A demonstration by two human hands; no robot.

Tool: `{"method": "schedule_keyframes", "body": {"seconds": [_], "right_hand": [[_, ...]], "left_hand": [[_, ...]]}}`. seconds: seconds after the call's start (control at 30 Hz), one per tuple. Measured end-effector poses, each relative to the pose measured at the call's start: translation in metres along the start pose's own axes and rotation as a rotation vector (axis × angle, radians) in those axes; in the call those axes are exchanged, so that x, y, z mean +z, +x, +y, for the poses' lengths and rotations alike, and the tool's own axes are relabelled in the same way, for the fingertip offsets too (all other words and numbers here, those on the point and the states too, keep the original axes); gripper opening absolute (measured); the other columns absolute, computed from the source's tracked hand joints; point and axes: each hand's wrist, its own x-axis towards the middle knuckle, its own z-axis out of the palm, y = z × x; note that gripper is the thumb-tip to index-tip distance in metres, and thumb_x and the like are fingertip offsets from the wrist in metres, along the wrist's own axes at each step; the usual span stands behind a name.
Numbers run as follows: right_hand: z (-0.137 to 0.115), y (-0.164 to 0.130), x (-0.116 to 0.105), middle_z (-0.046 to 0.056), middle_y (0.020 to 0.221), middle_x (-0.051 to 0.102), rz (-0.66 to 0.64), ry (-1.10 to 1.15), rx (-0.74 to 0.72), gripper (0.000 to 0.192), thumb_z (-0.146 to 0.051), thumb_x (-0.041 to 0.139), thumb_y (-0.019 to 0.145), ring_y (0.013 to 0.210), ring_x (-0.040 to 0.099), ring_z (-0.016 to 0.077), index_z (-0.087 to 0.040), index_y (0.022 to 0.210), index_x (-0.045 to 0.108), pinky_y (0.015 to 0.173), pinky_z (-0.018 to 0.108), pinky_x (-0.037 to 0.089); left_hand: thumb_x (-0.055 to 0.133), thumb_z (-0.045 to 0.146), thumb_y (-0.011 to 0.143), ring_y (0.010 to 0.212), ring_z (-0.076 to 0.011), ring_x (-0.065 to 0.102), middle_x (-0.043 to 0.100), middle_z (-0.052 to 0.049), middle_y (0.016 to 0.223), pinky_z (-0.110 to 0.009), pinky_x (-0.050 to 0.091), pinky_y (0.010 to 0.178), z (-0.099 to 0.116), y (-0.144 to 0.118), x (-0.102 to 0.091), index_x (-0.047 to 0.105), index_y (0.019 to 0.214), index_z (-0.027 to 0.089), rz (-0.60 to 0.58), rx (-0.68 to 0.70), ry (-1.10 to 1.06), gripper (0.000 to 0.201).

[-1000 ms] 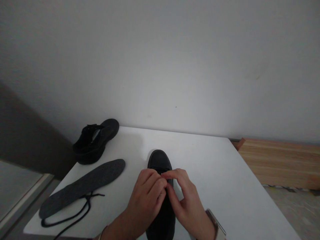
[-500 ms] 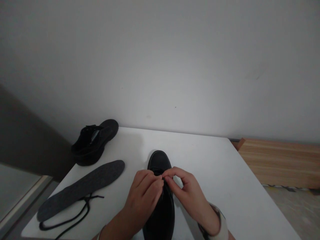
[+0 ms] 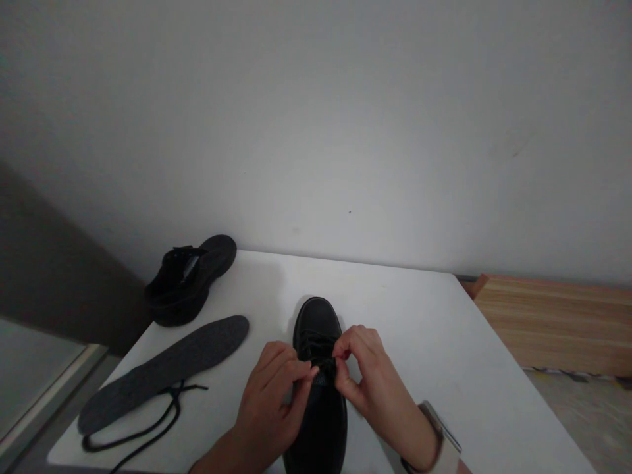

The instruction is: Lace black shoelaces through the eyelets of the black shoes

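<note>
A black shoe (image 3: 320,388) stands on the white tabletop (image 3: 424,342) close to the near edge, its toe pointing away toward the wall. Both hands work at its lacing. The left hand (image 3: 270,395) lies over the left side of the shoe with its fingers curled, the fingertips pinched together at the laces near the middle of the upper. The right hand (image 3: 368,382) comes in from the other side, thumb and forefinger closed in a pinch on the shoe's lace (image 3: 326,361) just behind the toe cap; a pale watch (image 3: 444,441) sits on that wrist. The two hands almost meet over the tongue. To the left, well apart from them, a dark grey insole (image 3: 162,372) lies flat on the tabletop, and a loose black lace (image 3: 148,424) trails beside and under its near end. A second black shoe (image 3: 190,276) rests at the far left corner of the tabletop, partly over the edge. A wooden surface (image 3: 553,322) shows beyond the tabletop on the right.
</note>
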Motion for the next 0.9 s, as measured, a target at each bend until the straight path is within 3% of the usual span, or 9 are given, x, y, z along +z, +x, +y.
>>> {"method": "schedule_keyframes", "body": {"seconds": [0.1,0.2,0.3,0.37,0.47,0.57,0.77,0.9], "right_hand": [[0.002,-0.001,0.004,0.002,0.083,0.055,0.014,-0.052,-0.010,0.023,0.002,0.050,0.081,0.080,0.050,0.0213,-0.020,0.088,0.051,0.073,0.035,0.039],[0.005,-0.003,0.005,0.003,0.085,0.056,0.036,-0.055,0.017,0.020,-0.001,0.050,0.085,0.081,0.051,0.0218,-0.021,0.089,0.051,0.073,0.035,0.039],[0.009,-0.009,0.002,0.003,0.087,0.056,0.055,0.031,0.131,0.010,-0.013,0.048,0.094,0.082,0.053,0.0208,-0.022,0.093,0.050,0.073,0.034,0.042],[0.011,-0.017,-0.001,0.001,0.085,0.054,0.057,0.126,0.247,0.002,-0.024,0.049,0.098,0.078,0.055,0.0191,-0.023,0.100,0.049,0.071,0.032,0.045],[0.009,-0.030,0.001,-0.001,0.083,0.054,-0.035,0.244,0.380,0.037,-0.035,0.057,0.095,0.069,0.056,0.0173,-0.024,0.126,0.041,0.063,0.029,0.046],[0.002,-0.035,0.007,0.000,0.086,0.060,-0.181,0.267,0.435,0.073,-0.032,0.065,0.087,0.069,0.059,0.0187,-0.022,0.147,0.024,0.060,0.029,0.046],[-0.005,-0.034,0.012,0.008,0.098,0.069,-0.205,0.263,0.451,0.065,-0.017,0.046,0.088,0.071,0.065,0.0196,-0.015,0.149,0.025,0.066,0.031,0.051],[0.004,-0.037,0.006,0.013,0.111,0.071,-0.127,0.220,0.450,0.062,-0.017,0.041,0.088,0.085,0.070,0.0218,-0.014,0.150,0.032,0.077,0.034,0.055]], "left_hand": [[0.057,-0.001,0.087,0.068,-0.0150,0.053,0.058,0.001,0.069,-0.026,0.045,0.063,0.000,-0.002,-0.002,0.055,0.082,0.020,0.000,-0.053,-0.023,0.022],[0.058,0.006,0.089,0.068,-0.0150,0.056,0.058,0.002,0.072,-0.026,0.047,0.063,0.000,-0.005,-0.003,0.054,0.083,0.022,-0.033,-0.205,-0.032,0.017],[0.060,0.017,0.091,0.078,-0.0172,0.063,0.063,-0.001,0.086,-0.029,0.054,0.071,-0.004,-0.011,-0.008,0.056,0.100,0.024,-0.073,-0.403,-0.061,0.012],[0.063,0.025,0.091,0.091,-0.0201,0.065,0.064,-0.004,0.101,-0.034,0.056,0.082,-0.009,-0.019,-0.011,0.054,0.115,0.025,-0.107,-0.488,-0.097,0.026],[0.066,0.032,0.089,0.113,-0.0252,0.063,0.059,-0.009,0.129,-0.042,0.056,0.095,-0.013,-0.031,-0.009,0.046,0.134,0.028,-0.207,-0.565,-0.227,0.050],[0.062,0.025,0.089,0.125,-0.0271,0.059,0.053,-0.011,0.142,-0.044,0.055,0.101,-0.014,-0.039,-0.002,0.044,0.141,0.028,-0.234,-0.619,-0.300,0.055],[0.050,0.009,0.085,0.124,-0.0254,0.063,0.063,-0.007,0.138,-0.037,0.060,0.095,-0.016,-0.041,0.002,0.058,0.136,0.027,-0.195,-0.675,-0.306,0.055],[0.054,0.014,0.089,0.131,-0.0251,0.058,0.059,-0.006,0.144,-0.037,0.058,0.101,-0.010,-0.037,0.005,0.056,0.139,0.031,-0.205,-0.607,-0.327,0.053]]}}
